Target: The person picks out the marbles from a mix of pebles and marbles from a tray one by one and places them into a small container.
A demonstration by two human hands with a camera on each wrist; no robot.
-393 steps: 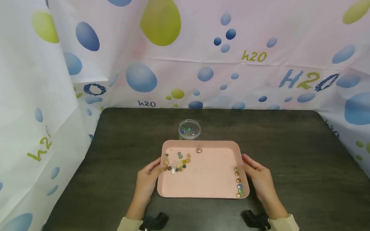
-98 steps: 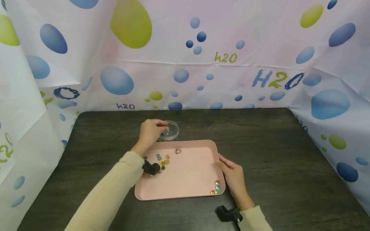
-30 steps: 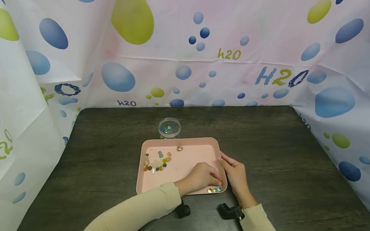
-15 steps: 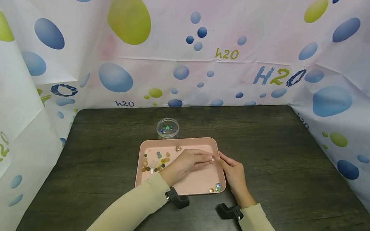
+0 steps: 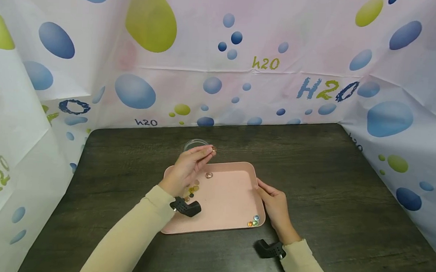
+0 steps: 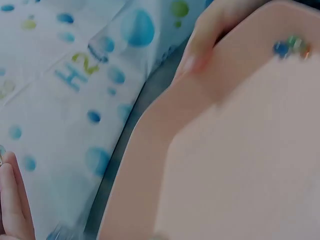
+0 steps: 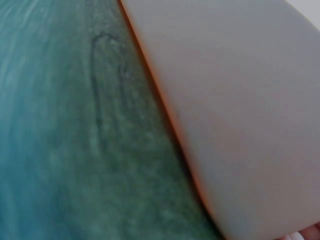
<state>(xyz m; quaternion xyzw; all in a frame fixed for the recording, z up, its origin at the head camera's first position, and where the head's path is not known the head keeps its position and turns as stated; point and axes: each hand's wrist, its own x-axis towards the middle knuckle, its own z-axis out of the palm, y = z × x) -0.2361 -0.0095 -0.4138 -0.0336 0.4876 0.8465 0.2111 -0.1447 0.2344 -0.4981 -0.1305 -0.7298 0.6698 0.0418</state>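
Observation:
My left hand [image 5: 186, 167] pinches a small amber glass bead [image 5: 214, 149] between thumb and fingertips, just beyond the back rim of the pink tray [image 5: 221, 206]. Behind this hand stands a round clear plastic cup [image 5: 195, 141], mostly hidden. My right hand [image 5: 278, 205] holds the tray's right rim, thumb on top. Three shiny beads, blue, green and amber [image 5: 250, 224], lie in the tray's near right corner. Several yellowish and dark stones [image 5: 194, 189] show at the left, partly covered by my left arm. A clear bead [image 5: 209, 175] lies near the back rim.
The dark wooden table [image 5: 322, 190] extends around the tray. A white curtain [image 5: 193, 36] printed with blue and green drops hangs behind and at both sides. Each wrist wears a black camera [image 5: 269, 249].
My left hand has taken the amber bead from the tray's right corner row and moved left and away to the cup. That row has shrunk to three beads. The right hand stays on the rim.

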